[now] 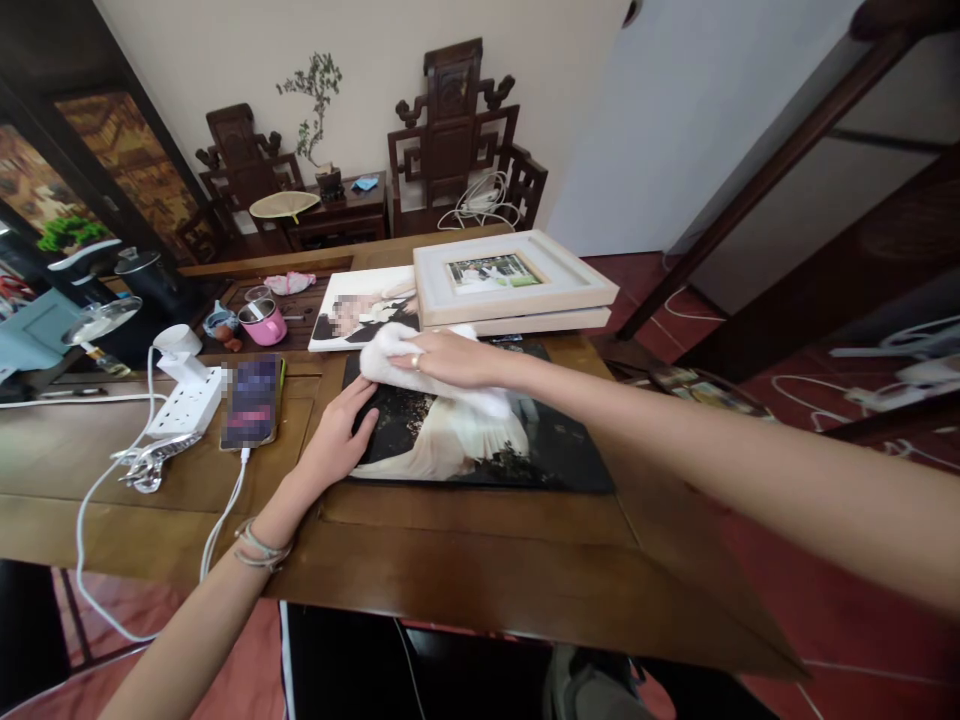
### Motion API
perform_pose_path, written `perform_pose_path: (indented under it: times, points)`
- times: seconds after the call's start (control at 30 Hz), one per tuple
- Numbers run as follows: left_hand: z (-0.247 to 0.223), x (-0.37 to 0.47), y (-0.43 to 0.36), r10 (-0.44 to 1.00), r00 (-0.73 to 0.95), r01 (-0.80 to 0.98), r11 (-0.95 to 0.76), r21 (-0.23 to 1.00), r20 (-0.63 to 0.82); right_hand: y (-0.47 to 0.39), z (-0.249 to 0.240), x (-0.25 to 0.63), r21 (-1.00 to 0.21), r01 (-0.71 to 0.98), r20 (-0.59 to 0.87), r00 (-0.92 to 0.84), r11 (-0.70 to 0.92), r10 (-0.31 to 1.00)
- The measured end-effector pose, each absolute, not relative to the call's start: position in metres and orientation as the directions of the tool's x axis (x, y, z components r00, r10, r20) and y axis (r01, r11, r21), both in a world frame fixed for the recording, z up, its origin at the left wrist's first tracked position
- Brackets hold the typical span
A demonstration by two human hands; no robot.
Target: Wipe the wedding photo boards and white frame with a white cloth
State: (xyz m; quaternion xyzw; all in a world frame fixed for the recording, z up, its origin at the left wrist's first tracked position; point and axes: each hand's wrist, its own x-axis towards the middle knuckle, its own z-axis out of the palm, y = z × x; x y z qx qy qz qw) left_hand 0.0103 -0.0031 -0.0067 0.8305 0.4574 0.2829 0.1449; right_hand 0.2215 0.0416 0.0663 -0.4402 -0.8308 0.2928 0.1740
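Note:
A dark photo panel point(555, 450), printed with a pale flowing dress, lies flat on the wooden table point(480, 560). My right hand point(454, 360), with a ring on one finger, presses a bunched white cloth point(386, 355) onto the panel's upper left part. Part of the cloth trails to the right under my forearm. At the panel's left edge rests my left hand point(341, 435), its fingers stretched out and the thumb apart, holding nothing. The cloth and my right hand hide the upper part of the picture.
Behind the panel are stacked pale frames point(517, 275) and a white-edged photo panel point(364, 310). To the left lie a charging phone point(253, 402), a white power strip point(187, 400) and loose cables. A pink mug point(262, 322) stands farther back.

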Motion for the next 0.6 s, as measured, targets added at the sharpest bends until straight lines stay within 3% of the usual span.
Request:
perform_pose_path:
  times: [0.17,0.37,0.47,0.6]
  points:
    - [-0.007,0.010,-0.004,0.843,0.427,0.673,-0.539,0.507,0.328,0.014,0.061,0.291,-0.612,0.685,0.003,-0.497,0.395,0.868]
    - [-0.006,0.011,-0.004,0.845,0.419,0.673,-0.534,0.512,0.332,-0.015,0.040,0.337,-0.465,0.817,-0.015,-0.393,0.342,0.919]
    - [-0.006,0.011,-0.004,0.843,0.421,0.675,-0.538,0.505,0.335,-0.052,0.033,0.329,-0.405,0.828,-0.030,-0.435,0.387,0.900]
    - [-0.007,0.011,-0.003,0.842,0.422,0.675,-0.540,0.504,0.336,-0.111,0.042,0.304,-0.465,0.717,-0.042,-0.604,0.519,0.796]
